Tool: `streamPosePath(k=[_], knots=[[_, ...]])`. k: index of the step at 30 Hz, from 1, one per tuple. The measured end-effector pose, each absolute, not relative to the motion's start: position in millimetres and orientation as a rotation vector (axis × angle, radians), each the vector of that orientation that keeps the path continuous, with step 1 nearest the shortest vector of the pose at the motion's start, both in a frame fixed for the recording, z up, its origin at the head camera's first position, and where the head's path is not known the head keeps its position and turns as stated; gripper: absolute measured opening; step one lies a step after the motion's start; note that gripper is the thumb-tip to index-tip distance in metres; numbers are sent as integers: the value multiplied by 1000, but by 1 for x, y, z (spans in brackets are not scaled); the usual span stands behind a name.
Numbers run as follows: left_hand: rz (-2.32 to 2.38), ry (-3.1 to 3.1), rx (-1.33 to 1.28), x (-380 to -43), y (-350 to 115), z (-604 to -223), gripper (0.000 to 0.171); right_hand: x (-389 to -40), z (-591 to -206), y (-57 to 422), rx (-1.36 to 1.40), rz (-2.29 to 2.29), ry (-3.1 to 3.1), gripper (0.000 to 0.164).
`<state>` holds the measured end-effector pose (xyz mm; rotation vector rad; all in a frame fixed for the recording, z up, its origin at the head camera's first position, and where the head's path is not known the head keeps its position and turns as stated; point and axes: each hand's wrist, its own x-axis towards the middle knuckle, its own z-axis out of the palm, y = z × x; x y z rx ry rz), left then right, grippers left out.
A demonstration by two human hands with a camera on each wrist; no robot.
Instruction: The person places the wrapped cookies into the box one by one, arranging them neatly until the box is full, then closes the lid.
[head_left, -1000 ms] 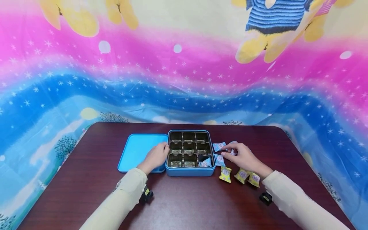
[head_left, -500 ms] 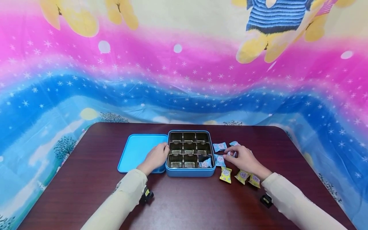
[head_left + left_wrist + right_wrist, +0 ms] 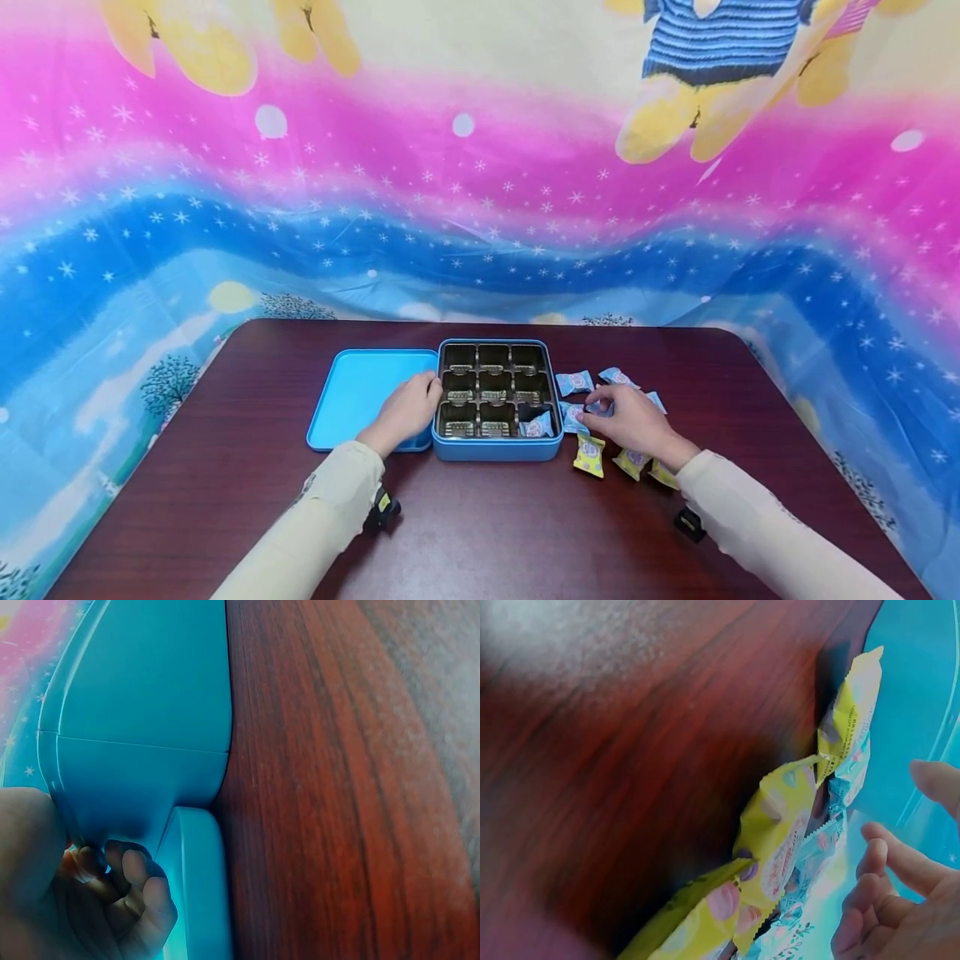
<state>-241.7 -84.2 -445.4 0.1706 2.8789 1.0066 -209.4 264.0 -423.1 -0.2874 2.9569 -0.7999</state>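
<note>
A blue box (image 3: 497, 450) with a dark gold divided insert stands at the middle of the table. One blue-wrapped candy (image 3: 536, 426) lies in its near right compartment. My left hand (image 3: 408, 410) grips the box's left side, thumb at the rim and fingers curled against the wall in the left wrist view. Right of the box, my right hand (image 3: 633, 417) hovers over blue candies, its thumb right at the blue candy (image 3: 573, 417) beside the box. Thumb and forefinger (image 3: 904, 855) stand apart in the right wrist view, with nothing between them. The palm hides part of the blue candies.
A flat blue lid (image 3: 367, 392) lies left of the box, partly under my left hand. Several yellow-wrapped candies (image 3: 589, 456) lie near my right wrist. More blue candies (image 3: 574, 382) are at the far side of that hand. A patterned cloth (image 3: 480, 208) hangs behind the table.
My right hand has shifted from the far blue candies nearer to me, uncovering blue candies behind it. Its fingertips have spread. The left hand and box have stayed put.
</note>
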Motion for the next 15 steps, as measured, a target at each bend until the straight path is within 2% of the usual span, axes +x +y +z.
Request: streamPosePath(k=[8,15], knots=[[985,2893,170,-242,-85,-448,33,-210,-429,257,-289,-584,3043,30],[966,2905,186,-242,-85,-447,32,-213,-431,253,-253,-465,3050,35]])
